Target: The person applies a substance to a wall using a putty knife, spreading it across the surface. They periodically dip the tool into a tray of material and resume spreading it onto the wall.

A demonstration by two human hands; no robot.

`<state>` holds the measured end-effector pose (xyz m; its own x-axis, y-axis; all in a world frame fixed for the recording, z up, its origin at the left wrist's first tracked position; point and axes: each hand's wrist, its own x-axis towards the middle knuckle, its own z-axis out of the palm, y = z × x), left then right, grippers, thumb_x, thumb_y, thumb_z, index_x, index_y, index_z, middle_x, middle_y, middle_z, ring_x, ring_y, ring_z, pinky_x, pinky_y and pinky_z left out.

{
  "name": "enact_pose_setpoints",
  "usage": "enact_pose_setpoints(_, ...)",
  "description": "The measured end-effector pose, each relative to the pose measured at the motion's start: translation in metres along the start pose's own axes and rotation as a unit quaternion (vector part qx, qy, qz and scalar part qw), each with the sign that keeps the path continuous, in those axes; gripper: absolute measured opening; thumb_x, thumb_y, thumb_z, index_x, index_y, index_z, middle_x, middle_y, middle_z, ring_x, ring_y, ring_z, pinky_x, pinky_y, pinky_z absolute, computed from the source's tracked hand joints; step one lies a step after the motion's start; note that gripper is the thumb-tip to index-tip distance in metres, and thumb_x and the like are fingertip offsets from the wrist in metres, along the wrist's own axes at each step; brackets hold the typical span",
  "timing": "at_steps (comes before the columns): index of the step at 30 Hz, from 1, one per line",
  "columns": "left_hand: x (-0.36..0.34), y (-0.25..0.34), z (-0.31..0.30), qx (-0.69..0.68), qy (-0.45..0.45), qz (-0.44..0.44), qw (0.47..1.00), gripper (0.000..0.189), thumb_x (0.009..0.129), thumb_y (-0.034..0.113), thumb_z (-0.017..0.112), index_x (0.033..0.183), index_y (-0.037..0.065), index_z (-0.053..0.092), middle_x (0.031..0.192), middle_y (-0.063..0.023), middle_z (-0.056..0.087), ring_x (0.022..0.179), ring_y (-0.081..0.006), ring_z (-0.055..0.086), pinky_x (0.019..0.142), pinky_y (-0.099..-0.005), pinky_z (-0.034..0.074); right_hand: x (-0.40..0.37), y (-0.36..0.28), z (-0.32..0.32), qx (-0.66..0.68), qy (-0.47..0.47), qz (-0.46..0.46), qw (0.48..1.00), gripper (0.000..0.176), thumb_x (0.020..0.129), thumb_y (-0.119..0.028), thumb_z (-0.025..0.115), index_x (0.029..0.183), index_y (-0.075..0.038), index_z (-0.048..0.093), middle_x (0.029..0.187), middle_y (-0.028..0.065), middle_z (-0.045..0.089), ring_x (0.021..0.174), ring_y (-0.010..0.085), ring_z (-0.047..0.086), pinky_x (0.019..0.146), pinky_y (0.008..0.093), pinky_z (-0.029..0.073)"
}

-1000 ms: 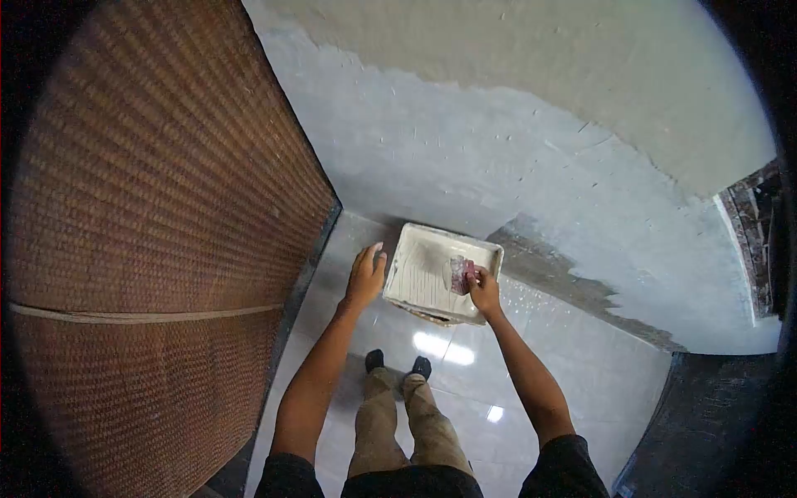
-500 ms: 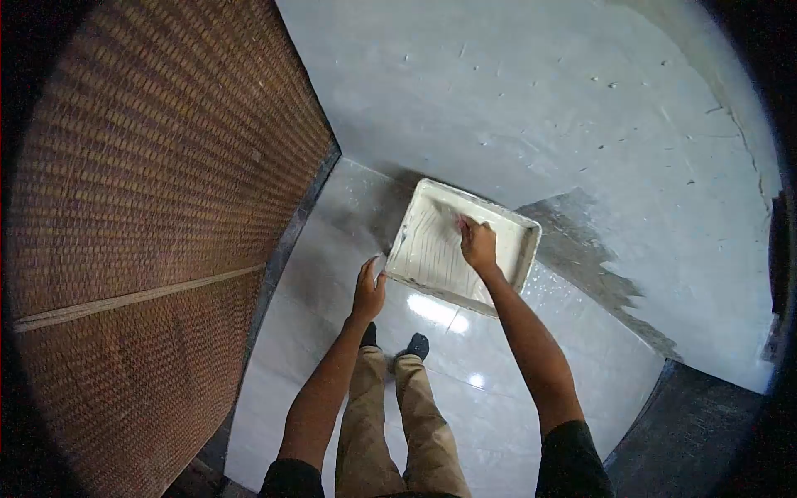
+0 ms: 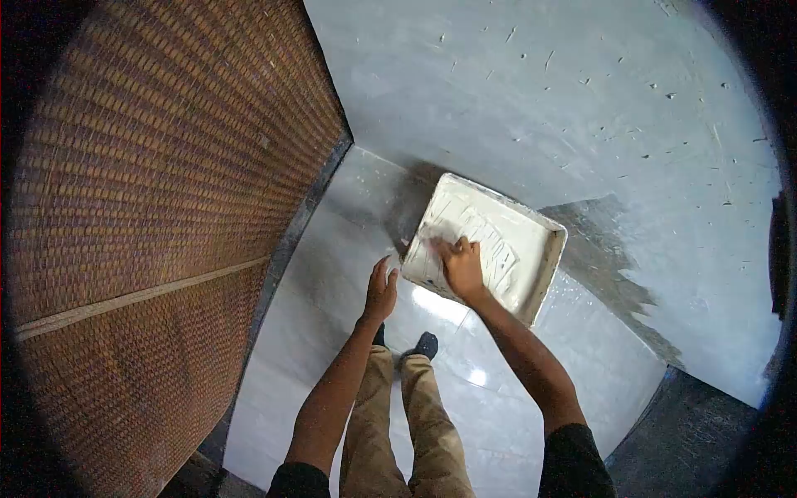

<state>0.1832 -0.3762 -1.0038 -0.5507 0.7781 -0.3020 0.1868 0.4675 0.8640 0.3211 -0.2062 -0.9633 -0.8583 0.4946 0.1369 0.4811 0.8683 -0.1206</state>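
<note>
A paint tray (image 3: pixel 550 264) with a dirty whitish rim lies on the floor, coated inside with creamy white paint (image 3: pixel 498 212). Ridged streaks run across the paint's left half. Over the tray's near left part is my right hand (image 3: pixel 462 270), its fingers bent and closed; at the fingertips there is a pale blur, too smeared to name. My left hand (image 3: pixel 381 292) hovers just outside the tray's left corner, fingers stretched and thumb apart, with nothing visible in it. A narrow gap seems to separate it from the rim.
A pale wall (image 3: pixel 498 91) with white specks rises behind the tray, with a jagged grey patch (image 3: pixel 594 241) low down. Woven brown matting (image 3: pixel 174 183) covers the left side. Glossy tiles (image 3: pixel 307 365) make up the floor; my socked feet (image 3: pixel 425 344) stand near the tray.
My right hand has moved left and toward me across the tray, and the streaks in the paint have changed. The view has shifted slightly; my left hand stays by the corner.
</note>
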Motion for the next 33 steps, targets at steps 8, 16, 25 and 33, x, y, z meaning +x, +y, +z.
enact_pose_setpoints(8, -0.002, -0.006, -0.002, -0.011, 0.001, -0.013, 1.0, 0.045, 0.101, 0.026, 0.041, 0.139, 0.002, 0.041, 0.141, -0.021, 0.042, 0.132, -0.0355, 0.039, 0.111, -0.0426, 0.03, -0.052, -0.043, -0.016, 0.117, -0.042, -0.034, 0.992, 0.033, 0.083, -0.007, 0.059, 0.114, -0.017, 0.066, 0.104, -0.0004, 0.071, 0.083, 0.0208, 0.052, 0.075, 0.0405, 0.036)
enact_pose_setpoints(16, -0.006, -0.012, -0.002, -0.005, -0.001, -0.008, 1.0, 0.044, 0.1, 0.025, 0.04, 0.137, 0.001, 0.042, 0.139, -0.0209, 0.043, 0.131, -0.0353, 0.04, 0.111, -0.0421, 0.03, -0.031, -0.029, -0.012, 0.223, -0.068, 0.098, 0.967, 0.024, 0.087, -0.008, 0.058, 0.108, -0.014, 0.069, 0.097, 0.0074, 0.071, 0.077, 0.029, 0.055, 0.072, 0.0432, 0.042)
enact_pose_setpoints(25, -0.011, 0.003, -0.01, -0.013, 0.003, 0.0, 1.0, 0.044, 0.1, 0.025, 0.039, 0.137, 0.0, 0.042, 0.138, -0.0206, 0.044, 0.131, -0.0352, 0.041, 0.111, -0.0416, 0.031, -0.011, 0.0, -0.002, 0.355, -0.083, 0.155, 0.918, 0.022, 0.089, -0.005, 0.058, 0.108, -0.008, 0.069, 0.094, 0.0174, 0.069, 0.082, 0.0345, 0.065, 0.076, 0.0407, 0.052)
enact_pose_setpoints(33, -0.014, 0.01, -0.016, -0.017, -0.007, -0.016, 1.0, 0.044, 0.1, 0.025, 0.04, 0.138, 0.001, 0.042, 0.138, -0.0196, 0.045, 0.131, -0.0342, 0.041, 0.11, -0.041, 0.031, -0.013, 0.022, 0.012, 0.364, -0.131, 0.181, 0.904, 0.022, 0.091, -0.006, 0.054, 0.108, -0.004, 0.068, 0.096, 0.0176, 0.07, 0.086, 0.0281, 0.069, 0.079, 0.0343, 0.054)
